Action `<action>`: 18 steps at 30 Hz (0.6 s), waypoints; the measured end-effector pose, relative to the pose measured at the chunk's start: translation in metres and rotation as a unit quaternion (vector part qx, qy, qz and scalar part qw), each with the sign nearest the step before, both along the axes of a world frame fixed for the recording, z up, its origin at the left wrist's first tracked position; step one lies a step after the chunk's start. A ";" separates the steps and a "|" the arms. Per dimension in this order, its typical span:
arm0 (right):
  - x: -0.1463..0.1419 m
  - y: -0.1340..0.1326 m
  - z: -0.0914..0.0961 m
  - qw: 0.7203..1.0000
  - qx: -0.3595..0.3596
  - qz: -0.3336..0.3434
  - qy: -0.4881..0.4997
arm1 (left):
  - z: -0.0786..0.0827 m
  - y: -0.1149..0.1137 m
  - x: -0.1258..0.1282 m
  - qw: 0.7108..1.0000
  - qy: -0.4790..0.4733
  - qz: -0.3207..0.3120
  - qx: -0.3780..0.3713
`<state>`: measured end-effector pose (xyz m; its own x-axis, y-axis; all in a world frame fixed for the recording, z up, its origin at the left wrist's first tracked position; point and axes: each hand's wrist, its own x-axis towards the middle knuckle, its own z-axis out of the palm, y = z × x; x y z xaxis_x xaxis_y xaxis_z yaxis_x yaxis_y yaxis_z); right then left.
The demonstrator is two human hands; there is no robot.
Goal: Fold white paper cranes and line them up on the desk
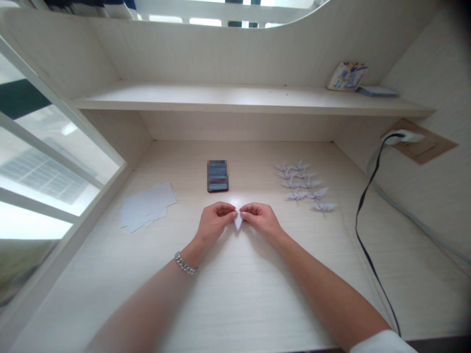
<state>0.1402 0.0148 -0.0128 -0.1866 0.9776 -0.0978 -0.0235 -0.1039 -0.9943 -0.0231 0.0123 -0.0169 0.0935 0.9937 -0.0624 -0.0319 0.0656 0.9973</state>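
A small piece of folded white paper (238, 223) is pinched between my two hands at the middle of the desk, its pointed end facing me. My left hand (218, 219) grips its left side with thumb and fingers, and a chain bracelet circles that wrist. On the other side my right hand (262, 220) holds the right edge in the same kind of pinch. The upper part of the paper is partly hidden by my fingers. Several folded paper cranes (302, 184) stand in rows to the right. Loose white paper sheets (147, 206) lie overlapping on the left.
A phone (217, 175) lies just beyond my hands. Along the right runs a black cable (362, 196) from a plug (403, 137) in the wall socket. A shelf (221, 96) spans the back, carrying a colourful packet (346, 76). Window bars flank the left side.
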 end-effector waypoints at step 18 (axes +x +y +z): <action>0.001 -0.001 0.002 0.999 0.027 0.013 -0.039 | -0.001 0.000 0.000 1.000 -0.011 0.001 0.002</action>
<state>0.1408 0.0142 -0.0108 -0.2054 0.9768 -0.0606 0.0563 -0.0500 -0.9972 -0.0231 0.0127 -0.0179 0.0937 0.9940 -0.0557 -0.0538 0.0609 0.9967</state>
